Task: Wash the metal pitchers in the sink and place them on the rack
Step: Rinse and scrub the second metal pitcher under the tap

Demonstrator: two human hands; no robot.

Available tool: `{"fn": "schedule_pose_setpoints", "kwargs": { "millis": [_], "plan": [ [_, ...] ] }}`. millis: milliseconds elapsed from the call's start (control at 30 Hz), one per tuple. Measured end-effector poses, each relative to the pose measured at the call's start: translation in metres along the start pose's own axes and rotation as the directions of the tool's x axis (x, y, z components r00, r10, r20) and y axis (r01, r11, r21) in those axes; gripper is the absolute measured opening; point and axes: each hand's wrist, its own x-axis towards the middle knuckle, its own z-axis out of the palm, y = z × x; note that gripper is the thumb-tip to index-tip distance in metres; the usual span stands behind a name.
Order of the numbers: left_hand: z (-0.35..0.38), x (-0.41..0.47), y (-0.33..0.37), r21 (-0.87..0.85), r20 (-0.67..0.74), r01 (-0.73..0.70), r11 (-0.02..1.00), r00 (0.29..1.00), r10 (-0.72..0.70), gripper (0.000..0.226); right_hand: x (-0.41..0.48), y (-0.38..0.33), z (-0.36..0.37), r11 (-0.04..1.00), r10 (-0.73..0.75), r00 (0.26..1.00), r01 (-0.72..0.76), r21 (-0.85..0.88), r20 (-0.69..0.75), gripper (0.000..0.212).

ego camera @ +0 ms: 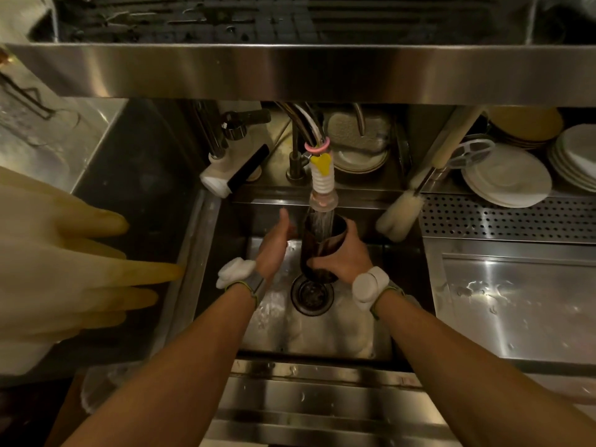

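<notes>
Presently, right hand: fingers and thumb curled round the lower wall of the dark cylindrical metal pitcher, gripping it from the right; the forearm runs in from the lower right of the frame.
Left hand: fingers straight and together, pointing up-frame just beside the pitcher's left wall, holding nothing; whether it touches cannot be told. The forearm enters from the lower left.
Wrists: a white padded wrist band on the left and another on the right.
Pitcher's place: upright at frame centre, inside the stainless steel sink, above the round dark drain.
Water: a stream falls from the white ribbed tap nozzle into the pitcher's open mouth.
Right of frame: a white bottle brush leans at the sink's upper right corner, beside a perforated steel panel; stacked white plates sit behind it.
Left of frame: a pale yellow rubber glove, close to the camera.
Top of frame: a brushed steel shelf edge spans the width.
</notes>
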Motion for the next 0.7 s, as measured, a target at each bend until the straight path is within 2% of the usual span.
{"fn": "schedule_pose_setpoints", "kwargs": {
  "millis": [67,167,300,367,467,567,700],
  "plan": [
    [-0.004,0.006,-0.003,0.169,-0.108,-0.007,0.986,0.994,0.026,0.078,-0.002,-0.003,0.002,0.999,-0.030,1.000,0.030,-0.027,0.008,0.106],
    [-0.008,0.004,-0.005,0.273,-0.127,-0.007,0.962,0.991,0.043,0.065,-0.005,-0.001,0.003,0.991,-0.065,0.993,0.077,-0.113,0.103,0.104],
    [-0.008,0.004,-0.007,0.364,-0.140,-0.050,0.930,0.984,0.107,0.048,-0.001,0.007,-0.008,0.998,-0.024,1.000,0.024,-0.059,0.005,0.107],
    [-0.008,0.007,-0.010,0.399,-0.124,-0.067,0.914,0.984,0.126,0.040,0.001,0.002,-0.005,0.997,-0.048,0.999,0.049,-0.059,0.012,0.106],
    [-0.009,0.005,-0.007,0.372,-0.094,-0.058,0.926,0.991,0.100,0.036,0.003,0.002,-0.003,0.991,-0.047,0.993,0.060,-0.118,0.112,0.105],
    [-0.009,-0.003,-0.006,0.267,-0.051,-0.073,0.961,0.995,0.090,0.041,0.006,0.003,-0.010,0.995,-0.029,0.999,0.033,-0.094,0.043,0.105],
    [0.001,-0.013,-0.008,0.099,0.177,-0.151,0.984,0.975,0.132,0.051,-0.005,0.001,-0.001,0.995,-0.079,0.993,0.083,-0.051,0.084,0.103]
  ]
}}
